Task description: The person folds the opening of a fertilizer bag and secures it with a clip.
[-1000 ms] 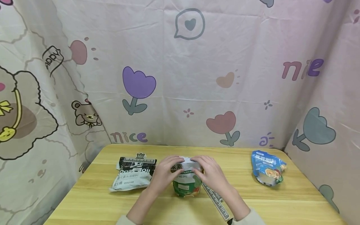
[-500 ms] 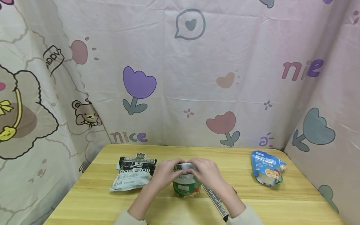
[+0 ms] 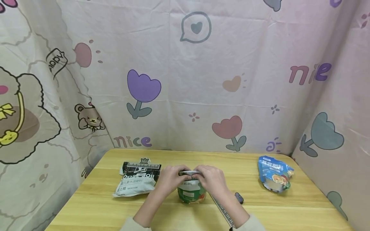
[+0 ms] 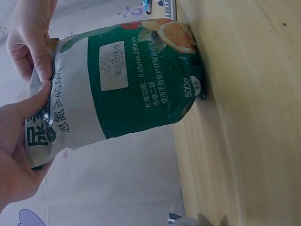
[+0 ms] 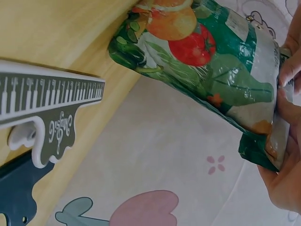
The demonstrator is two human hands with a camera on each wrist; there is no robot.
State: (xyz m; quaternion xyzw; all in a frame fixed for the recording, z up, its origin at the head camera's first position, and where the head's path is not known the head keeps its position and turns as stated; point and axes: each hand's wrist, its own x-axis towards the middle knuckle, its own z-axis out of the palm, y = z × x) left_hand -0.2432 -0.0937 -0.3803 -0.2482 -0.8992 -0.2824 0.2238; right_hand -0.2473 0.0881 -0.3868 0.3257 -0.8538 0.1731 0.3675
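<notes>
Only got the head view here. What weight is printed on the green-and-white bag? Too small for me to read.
Observer: The left wrist view shows "500g" near the bottom of the bag.
Operator: What's the right hand covering at the top?
Observer: A green flap, jutting out beside that hand in the right wrist view.
Operator: My view of the clip is partly blocked. What am I missing?
Observer: Its crest-shaped handle with lettering, seen in the right wrist view.
</notes>
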